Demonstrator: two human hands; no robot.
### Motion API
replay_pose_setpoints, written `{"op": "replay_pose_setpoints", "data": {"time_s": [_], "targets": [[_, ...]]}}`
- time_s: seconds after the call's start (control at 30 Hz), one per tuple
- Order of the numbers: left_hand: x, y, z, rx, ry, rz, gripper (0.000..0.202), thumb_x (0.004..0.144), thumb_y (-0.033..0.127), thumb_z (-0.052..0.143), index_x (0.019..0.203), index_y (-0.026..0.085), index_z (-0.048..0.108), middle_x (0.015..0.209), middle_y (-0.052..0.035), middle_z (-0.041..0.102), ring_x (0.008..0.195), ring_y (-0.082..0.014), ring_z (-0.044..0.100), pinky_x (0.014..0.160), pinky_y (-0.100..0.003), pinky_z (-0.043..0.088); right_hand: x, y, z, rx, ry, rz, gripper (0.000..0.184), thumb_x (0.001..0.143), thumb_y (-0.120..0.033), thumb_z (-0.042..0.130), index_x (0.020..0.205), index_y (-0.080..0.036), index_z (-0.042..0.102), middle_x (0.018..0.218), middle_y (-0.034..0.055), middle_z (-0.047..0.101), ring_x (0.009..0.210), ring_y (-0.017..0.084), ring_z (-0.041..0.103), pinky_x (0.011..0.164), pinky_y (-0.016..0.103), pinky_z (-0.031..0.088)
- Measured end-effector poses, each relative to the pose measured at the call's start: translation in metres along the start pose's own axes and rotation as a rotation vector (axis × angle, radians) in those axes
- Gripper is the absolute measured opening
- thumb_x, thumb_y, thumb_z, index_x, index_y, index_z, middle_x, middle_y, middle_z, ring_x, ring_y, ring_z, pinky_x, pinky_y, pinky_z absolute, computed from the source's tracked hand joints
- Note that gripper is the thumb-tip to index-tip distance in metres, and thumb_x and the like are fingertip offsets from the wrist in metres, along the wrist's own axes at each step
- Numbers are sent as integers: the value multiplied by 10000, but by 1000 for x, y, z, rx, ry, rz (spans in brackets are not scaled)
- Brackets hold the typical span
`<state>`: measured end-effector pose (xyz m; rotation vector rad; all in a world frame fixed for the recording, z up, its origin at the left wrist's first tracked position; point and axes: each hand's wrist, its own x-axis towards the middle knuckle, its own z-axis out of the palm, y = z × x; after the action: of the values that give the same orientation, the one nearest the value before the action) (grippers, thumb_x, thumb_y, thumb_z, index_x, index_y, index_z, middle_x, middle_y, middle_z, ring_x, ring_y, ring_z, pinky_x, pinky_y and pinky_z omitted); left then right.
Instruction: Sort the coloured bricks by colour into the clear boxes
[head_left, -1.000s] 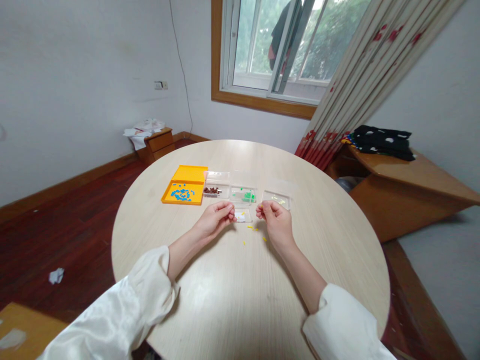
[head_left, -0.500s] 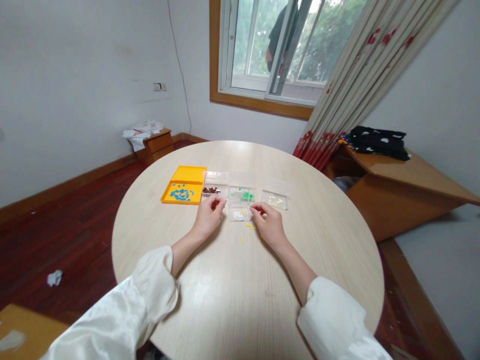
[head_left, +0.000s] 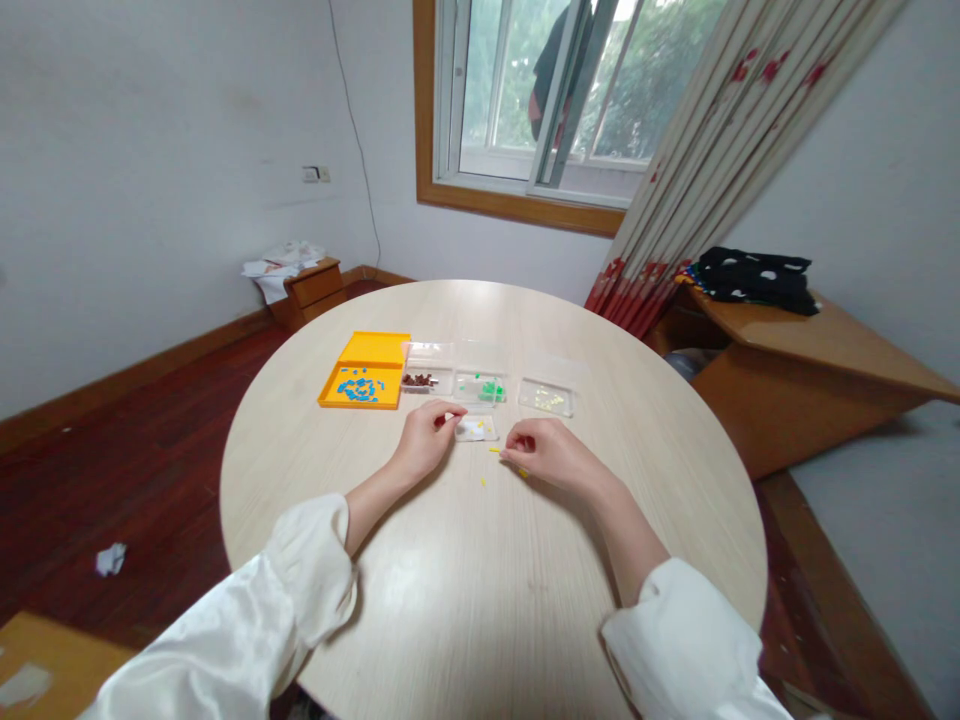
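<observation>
My left hand (head_left: 429, 438) has thumb and forefinger pinched at the left edge of a small clear plastic box (head_left: 489, 436), which holds a white paper and a few yellow pieces. To the right of that box, my right hand (head_left: 551, 452) is low over the table, its fingertips closed on a small yellow piece that they mostly hide. A yellow stick-like piece (head_left: 493, 450) lies just left of those fingertips. Another yellow bit (head_left: 483, 482) lies nearer to me, and one (head_left: 523, 473) shows below the right hand.
On the round table (head_left: 480, 600) stand an open orange case (head_left: 375, 348) of blue pieces, a clear box with brown pieces (head_left: 418, 381), one with green pieces (head_left: 491, 390) and one with pale yellow pieces (head_left: 551, 401). A tilted wooden cabinet (head_left: 810, 390) stands right.
My right hand has moved from the small box's right edge down toward me, to the yellow pieces on the table. My left hand has shifted slightly right, onto the box's left edge.
</observation>
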<state>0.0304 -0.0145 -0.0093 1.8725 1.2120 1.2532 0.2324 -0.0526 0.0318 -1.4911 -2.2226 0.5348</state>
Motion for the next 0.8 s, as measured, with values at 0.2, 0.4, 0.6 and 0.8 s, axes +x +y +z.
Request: {"op": "replay_pose_setpoints", "data": {"time_s": [0.2,0.4,0.6,0.8], "targets": [[-2,2,-1,74,6,120,211,768,169,596,966,185,668,1004,-74,669,943,-193,562,788,-326,451,3,-2,13,-98,20,1,137,714,-277,670,614,-188,642,585,4,613,525,120,504,512,235,315],[-9,15,-4,80,-192,249,138,790,224,599,669,160,615,723,-33,599,734,-150,542,697,-278,431,2,0,15,-39,-27,5,176,775,-162,558,613,-180,625,577,5,610,525,119,504,518,227,322],[-18,26,-6,158,-540,377,108,772,273,653,773,164,653,812,-44,614,829,-168,547,768,-285,431,3,3,9,73,80,-7,144,820,-180,510,727,-157,618,659,16,630,611,126,534,587,233,370],[-18,21,-5,278,-645,388,116,767,222,656,861,159,679,858,-64,634,841,-182,569,781,-297,443,10,3,13,240,358,-41,129,800,-177,509,754,-167,628,746,35,664,685,143,574,666,264,431]]}}
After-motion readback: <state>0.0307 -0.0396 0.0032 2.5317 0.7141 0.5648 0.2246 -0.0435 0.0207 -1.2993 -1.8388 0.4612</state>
